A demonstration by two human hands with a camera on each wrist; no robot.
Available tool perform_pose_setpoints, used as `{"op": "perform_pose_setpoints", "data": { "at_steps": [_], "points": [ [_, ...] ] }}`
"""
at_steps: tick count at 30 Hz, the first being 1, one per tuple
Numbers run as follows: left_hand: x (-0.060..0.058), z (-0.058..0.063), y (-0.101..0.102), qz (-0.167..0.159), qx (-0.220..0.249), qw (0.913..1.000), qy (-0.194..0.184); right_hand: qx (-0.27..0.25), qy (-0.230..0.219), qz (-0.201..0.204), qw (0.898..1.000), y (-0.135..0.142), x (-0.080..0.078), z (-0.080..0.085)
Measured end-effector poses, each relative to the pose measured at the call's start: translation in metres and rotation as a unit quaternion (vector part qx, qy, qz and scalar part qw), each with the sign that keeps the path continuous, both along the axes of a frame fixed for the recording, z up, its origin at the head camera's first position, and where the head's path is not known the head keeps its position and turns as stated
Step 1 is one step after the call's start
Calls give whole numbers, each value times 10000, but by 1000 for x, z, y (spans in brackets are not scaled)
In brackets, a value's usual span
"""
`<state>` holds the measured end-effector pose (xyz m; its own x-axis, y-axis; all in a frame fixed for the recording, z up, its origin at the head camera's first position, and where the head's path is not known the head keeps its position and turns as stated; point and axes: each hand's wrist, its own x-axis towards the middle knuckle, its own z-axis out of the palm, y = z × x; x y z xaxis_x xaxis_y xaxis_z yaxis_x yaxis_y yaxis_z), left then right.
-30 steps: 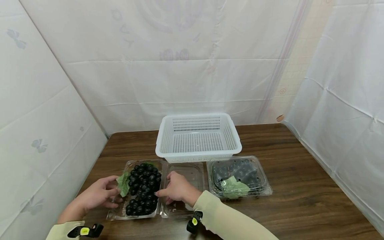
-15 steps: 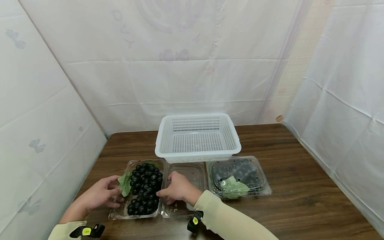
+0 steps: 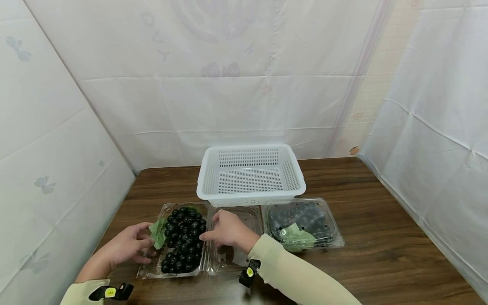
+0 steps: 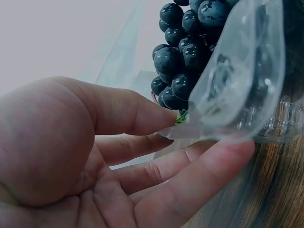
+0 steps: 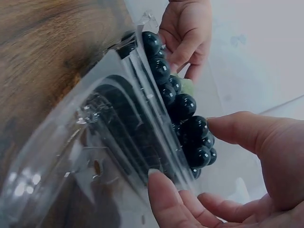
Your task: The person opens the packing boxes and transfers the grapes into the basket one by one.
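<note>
A bunch of dark grapes [image 3: 184,237] lies in the left half of a clear plastic clamshell box [image 3: 155,273], whose lid [image 3: 248,217] is folded out to the right. At the box's left side, my left hand [image 3: 127,248] pinches the rim beside a green leaf [image 3: 157,234]; the left wrist view shows thumb and fingers meeting at the plastic edge [image 4: 204,130]. Over the lid my right hand [image 3: 228,228] has its thumb at the grapes' right side. In the right wrist view its thumb and fingers [image 5: 164,194] are spread apart, one fingertip right at the hinge ridges.
A white perforated basket [image 3: 251,197] stands behind the boxes. To the right sits a second clamshell box [image 3: 331,220], closed, with dark grapes and a pale green leaf [image 3: 297,238] inside. The wooden table [image 3: 389,237] meets white sheeting at its back and sides.
My right hand has shifted slightly away from me and to the right, and the near edge of the lid has come up a little. The left hand keeps its hold.
</note>
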<state>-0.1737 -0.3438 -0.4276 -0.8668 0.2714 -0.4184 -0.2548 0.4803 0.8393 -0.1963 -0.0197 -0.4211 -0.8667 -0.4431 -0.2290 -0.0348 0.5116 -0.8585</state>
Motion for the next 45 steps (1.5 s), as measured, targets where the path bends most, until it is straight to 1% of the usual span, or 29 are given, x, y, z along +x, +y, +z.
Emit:
{"op": "perform_pose_setpoints", "data": {
  "at_steps": [2, 4, 9, 11, 14, 18, 22, 27, 36, 45],
  "points": [
    [0, 0, 0, 8, 1, 10000, -10, -69, 93, 30, 9999, -1, -1, 2],
    [0, 1, 1, 11, 3, 10000, -14, -43, 327, 99, 9994, -4, -2, 6],
    [-1, 1, 1, 3, 49, 10000, -36, 250, 900, 234, 9954, -13, -6, 18],
    [-2, 1, 1, 16, 58, 10000, -70, 350, 984, 253, 9942, -18, -6, 24],
    [-2, 2, 0, 32, 53, 9999, -116, 298, 777, 258, 9962, -25, -7, 32],
    [-1, 2, 1, 67, 40, 9999, -111, 210, 317, 223, 9990, -34, -6, 44],
    [-1, 1, 1, 93, 37, 9999, -69, 303, 95, 219, 9993, -40, -6, 56],
    [0, 2, 0, 113, 38, 9998, -133, 406, -115, 120, 9990, -44, -6, 66],
    [-1, 1, -1, 59, 66, 9999, -119, 873, -77, 184, 9960, -45, -10, 72],
    [-3, -2, -1, 89, 29, 9999, -132, 1429, 89, 506, 9884, -45, -8, 68]
  ]
}}
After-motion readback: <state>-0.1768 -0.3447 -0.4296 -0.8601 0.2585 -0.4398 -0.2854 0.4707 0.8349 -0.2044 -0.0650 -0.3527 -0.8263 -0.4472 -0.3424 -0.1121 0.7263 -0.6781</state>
